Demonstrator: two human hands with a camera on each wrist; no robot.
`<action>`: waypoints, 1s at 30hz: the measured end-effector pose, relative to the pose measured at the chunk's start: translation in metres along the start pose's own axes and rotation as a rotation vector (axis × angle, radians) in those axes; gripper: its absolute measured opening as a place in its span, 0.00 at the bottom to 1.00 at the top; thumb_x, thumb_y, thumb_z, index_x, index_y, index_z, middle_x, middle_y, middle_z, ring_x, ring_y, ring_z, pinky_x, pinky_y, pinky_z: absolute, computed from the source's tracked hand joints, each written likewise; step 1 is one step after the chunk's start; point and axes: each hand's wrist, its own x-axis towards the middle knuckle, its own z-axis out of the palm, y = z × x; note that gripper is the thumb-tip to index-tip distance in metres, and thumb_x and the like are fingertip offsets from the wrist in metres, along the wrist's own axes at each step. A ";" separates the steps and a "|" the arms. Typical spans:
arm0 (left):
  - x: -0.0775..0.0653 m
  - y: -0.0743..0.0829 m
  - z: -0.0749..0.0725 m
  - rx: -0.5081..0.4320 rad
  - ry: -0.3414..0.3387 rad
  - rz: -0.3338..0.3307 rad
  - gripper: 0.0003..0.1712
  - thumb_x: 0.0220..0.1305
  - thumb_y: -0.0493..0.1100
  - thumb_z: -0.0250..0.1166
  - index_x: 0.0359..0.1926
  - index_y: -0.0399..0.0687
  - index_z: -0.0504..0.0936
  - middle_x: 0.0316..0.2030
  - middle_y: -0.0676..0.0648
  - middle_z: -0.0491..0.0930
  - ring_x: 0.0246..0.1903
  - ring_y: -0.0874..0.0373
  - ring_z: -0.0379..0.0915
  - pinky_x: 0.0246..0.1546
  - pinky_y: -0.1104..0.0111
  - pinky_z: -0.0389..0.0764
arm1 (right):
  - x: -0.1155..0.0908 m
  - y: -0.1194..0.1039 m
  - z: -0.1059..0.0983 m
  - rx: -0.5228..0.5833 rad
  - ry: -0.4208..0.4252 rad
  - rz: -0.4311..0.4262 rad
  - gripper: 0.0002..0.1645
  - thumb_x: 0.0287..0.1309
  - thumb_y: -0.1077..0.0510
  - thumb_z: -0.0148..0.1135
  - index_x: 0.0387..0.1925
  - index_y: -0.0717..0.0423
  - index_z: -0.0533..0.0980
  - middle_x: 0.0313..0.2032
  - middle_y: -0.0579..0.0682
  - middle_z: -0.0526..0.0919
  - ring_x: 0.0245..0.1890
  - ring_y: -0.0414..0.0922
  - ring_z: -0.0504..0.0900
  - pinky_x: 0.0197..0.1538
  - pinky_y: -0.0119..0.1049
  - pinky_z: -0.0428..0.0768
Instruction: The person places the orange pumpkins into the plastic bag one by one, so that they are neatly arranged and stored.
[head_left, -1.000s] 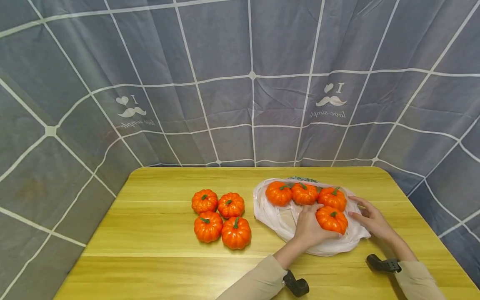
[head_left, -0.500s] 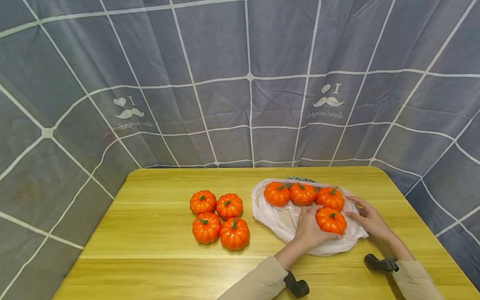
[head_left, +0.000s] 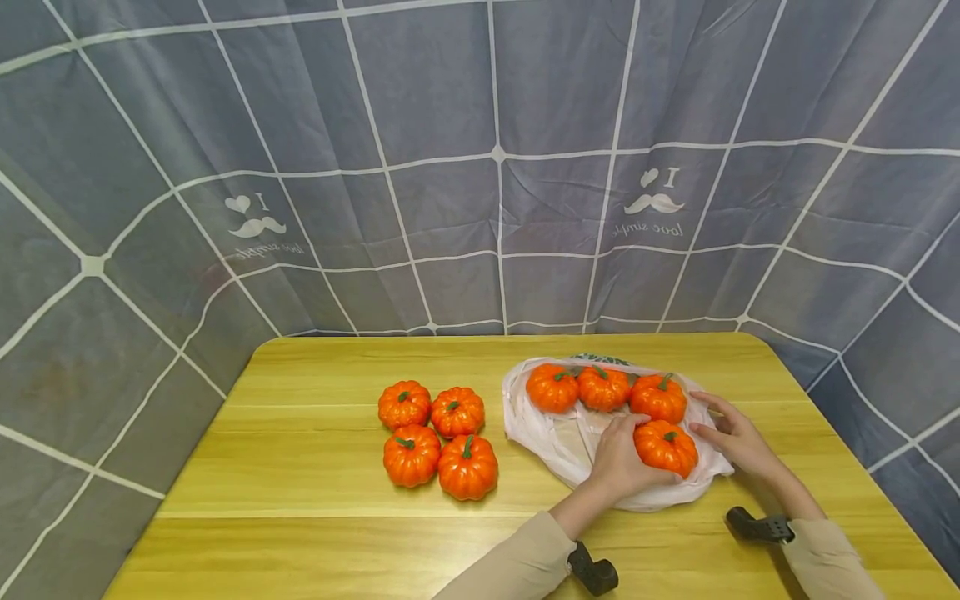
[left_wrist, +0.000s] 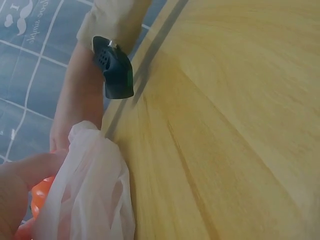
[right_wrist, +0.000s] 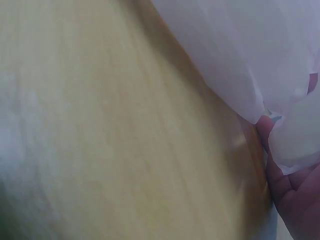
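Observation:
A small orange pumpkin [head_left: 666, 448] with a green stem sits at the front right of a white plastic bag [head_left: 536, 427]. My left hand [head_left: 624, 458] holds it from the left, thumb along its near side and fingers behind. At the bag's right edge my right hand [head_left: 738, 437] grips the plastic, whose folds [right_wrist: 300, 137] partly cover the fingers in the right wrist view. Three more pumpkins line the back of the bag: left [head_left: 552, 388], middle [head_left: 603, 388] and right [head_left: 658, 398]. In the left wrist view, bag plastic hides most of the held pumpkin [left_wrist: 40, 196].
Several more pumpkins stand in a cluster on the wooden table [head_left: 300, 467], left of the bag; one is the front right pumpkin [head_left: 468, 467]. A grey checked curtain [head_left: 427, 208] hangs behind the table. Each wrist wears a black camera mount, like the right one [head_left: 759, 527].
The held pumpkin has shifted slightly right and turned within the left hand. The right hand stays at the bag's edge. The whole head view has drifted a little.

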 end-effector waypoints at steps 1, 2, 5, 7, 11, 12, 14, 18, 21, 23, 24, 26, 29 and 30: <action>0.000 0.000 -0.001 -0.003 -0.004 0.004 0.43 0.37 0.51 0.81 0.57 0.53 0.73 0.54 0.55 0.73 0.54 0.63 0.69 0.56 0.72 0.71 | 0.000 0.001 0.000 0.007 -0.002 -0.002 0.30 0.65 0.66 0.54 0.66 0.48 0.63 0.39 0.34 0.75 0.25 0.36 0.80 0.24 0.35 0.81; 0.000 -0.001 -0.001 -0.008 -0.007 0.006 0.43 0.37 0.51 0.81 0.57 0.53 0.73 0.54 0.55 0.74 0.54 0.62 0.69 0.56 0.72 0.71 | 0.001 0.001 0.000 0.012 -0.002 -0.005 0.30 0.64 0.67 0.54 0.66 0.47 0.64 0.38 0.33 0.75 0.25 0.36 0.80 0.24 0.35 0.81; 0.001 -0.001 -0.002 -0.021 -0.015 0.001 0.42 0.38 0.50 0.81 0.57 0.53 0.72 0.54 0.55 0.75 0.55 0.61 0.69 0.57 0.71 0.71 | 0.001 0.001 -0.001 0.006 0.001 -0.016 0.30 0.64 0.67 0.54 0.66 0.49 0.64 0.42 0.27 0.72 0.26 0.35 0.80 0.24 0.34 0.81; 0.000 -0.001 -0.002 -0.012 -0.011 0.001 0.42 0.38 0.50 0.81 0.56 0.54 0.72 0.53 0.56 0.75 0.54 0.61 0.68 0.56 0.72 0.70 | 0.001 0.001 -0.001 -0.002 0.006 -0.016 0.30 0.64 0.67 0.55 0.66 0.52 0.63 0.43 0.24 0.70 0.26 0.35 0.80 0.24 0.34 0.81; -0.001 0.000 -0.002 0.006 0.003 -0.031 0.41 0.37 0.52 0.81 0.56 0.58 0.73 0.52 0.56 0.71 0.51 0.62 0.65 0.51 0.72 0.69 | 0.001 0.000 -0.001 -0.007 0.011 -0.006 0.30 0.64 0.66 0.55 0.66 0.54 0.63 0.43 0.25 0.70 0.27 0.34 0.79 0.24 0.34 0.81; -0.001 0.001 -0.002 0.009 0.005 -0.040 0.41 0.37 0.52 0.81 0.56 0.58 0.74 0.51 0.56 0.70 0.50 0.62 0.64 0.50 0.72 0.69 | 0.001 0.000 0.000 -0.009 0.012 -0.005 0.30 0.64 0.66 0.55 0.66 0.54 0.62 0.43 0.25 0.70 0.27 0.34 0.79 0.25 0.33 0.81; -0.002 0.001 -0.002 0.011 0.007 -0.053 0.41 0.37 0.52 0.81 0.56 0.59 0.75 0.50 0.56 0.68 0.49 0.63 0.63 0.49 0.73 0.69 | 0.002 0.000 0.000 -0.009 0.013 -0.003 0.30 0.64 0.66 0.55 0.66 0.55 0.62 0.43 0.25 0.70 0.28 0.33 0.79 0.25 0.33 0.81; -0.004 0.001 -0.003 0.035 0.004 -0.037 0.43 0.38 0.53 0.80 0.58 0.58 0.74 0.51 0.56 0.69 0.49 0.62 0.64 0.49 0.73 0.70 | 0.002 0.002 0.001 -0.016 0.014 0.000 0.30 0.64 0.66 0.55 0.66 0.56 0.62 0.44 0.23 0.68 0.29 0.33 0.79 0.25 0.33 0.81; -0.005 0.000 -0.004 0.060 -0.005 -0.014 0.44 0.39 0.54 0.80 0.60 0.56 0.72 0.54 0.55 0.71 0.51 0.61 0.66 0.51 0.73 0.71 | 0.001 0.002 0.001 -0.018 0.013 0.003 0.30 0.64 0.66 0.55 0.66 0.56 0.62 0.43 0.24 0.70 0.28 0.33 0.79 0.25 0.33 0.81; -0.005 -0.001 -0.005 0.081 -0.013 0.005 0.44 0.41 0.54 0.79 0.61 0.56 0.71 0.56 0.55 0.72 0.53 0.60 0.67 0.53 0.72 0.72 | 0.001 0.002 0.001 -0.022 0.012 0.005 0.30 0.64 0.65 0.55 0.66 0.56 0.62 0.43 0.27 0.71 0.28 0.34 0.79 0.25 0.33 0.81; -0.005 -0.002 -0.006 0.093 -0.019 0.015 0.44 0.42 0.54 0.78 0.62 0.56 0.71 0.58 0.55 0.73 0.54 0.60 0.67 0.54 0.71 0.72 | 0.000 0.001 0.001 -0.025 0.013 0.005 0.30 0.64 0.65 0.55 0.66 0.56 0.62 0.43 0.29 0.71 0.28 0.34 0.79 0.25 0.33 0.81; -0.005 -0.003 -0.007 0.121 -0.031 0.037 0.44 0.44 0.55 0.77 0.63 0.57 0.70 0.59 0.56 0.73 0.56 0.60 0.68 0.55 0.71 0.72 | 0.000 0.001 0.001 -0.034 0.013 0.007 0.29 0.65 0.64 0.55 0.66 0.56 0.62 0.44 0.31 0.70 0.29 0.33 0.79 0.26 0.33 0.81; -0.006 -0.004 -0.010 0.134 -0.044 0.058 0.43 0.47 0.55 0.75 0.64 0.55 0.69 0.60 0.56 0.74 0.56 0.60 0.69 0.55 0.72 0.72 | -0.001 0.000 0.001 -0.041 0.013 0.007 0.29 0.65 0.63 0.55 0.66 0.58 0.61 0.46 0.31 0.69 0.30 0.32 0.79 0.27 0.34 0.82; -0.006 -0.004 -0.012 0.124 -0.048 0.059 0.43 0.48 0.55 0.74 0.65 0.54 0.68 0.59 0.56 0.75 0.56 0.60 0.69 0.54 0.72 0.73 | -0.001 0.000 0.002 -0.042 0.015 0.009 0.30 0.65 0.63 0.55 0.66 0.59 0.60 0.45 0.30 0.69 0.30 0.32 0.79 0.27 0.34 0.82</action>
